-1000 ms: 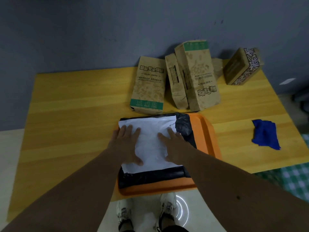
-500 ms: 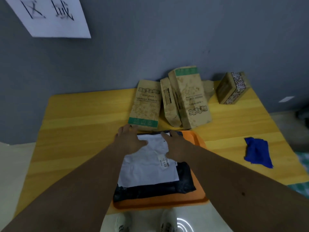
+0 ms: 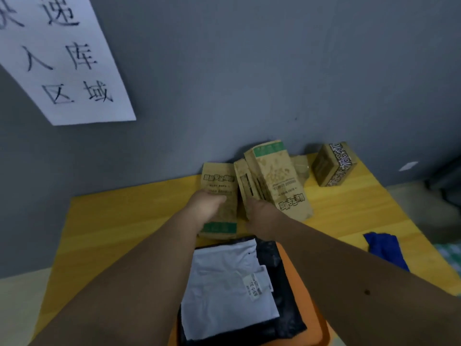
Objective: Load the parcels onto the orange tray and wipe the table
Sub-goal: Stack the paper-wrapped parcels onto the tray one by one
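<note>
- My left hand (image 3: 208, 206) rests on the brown paper parcel (image 3: 219, 196) just beyond the orange tray (image 3: 308, 305); whether it grips, I cannot tell.
- My right hand (image 3: 262, 216) touches the leaning parcels (image 3: 274, 181) beside it, fingers hidden.
- Risk: tugging one could topple its neighbours.
- The blue cloth (image 3: 385, 248) lies right of the tray.

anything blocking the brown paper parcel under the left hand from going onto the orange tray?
Nothing visible stands between them. The left hand rests on the brown paper parcel, which lies just beyond the far edge of the orange tray. The tray already carries a black mailer with a white mailer on top, so the parcel would stack on those.
</note>
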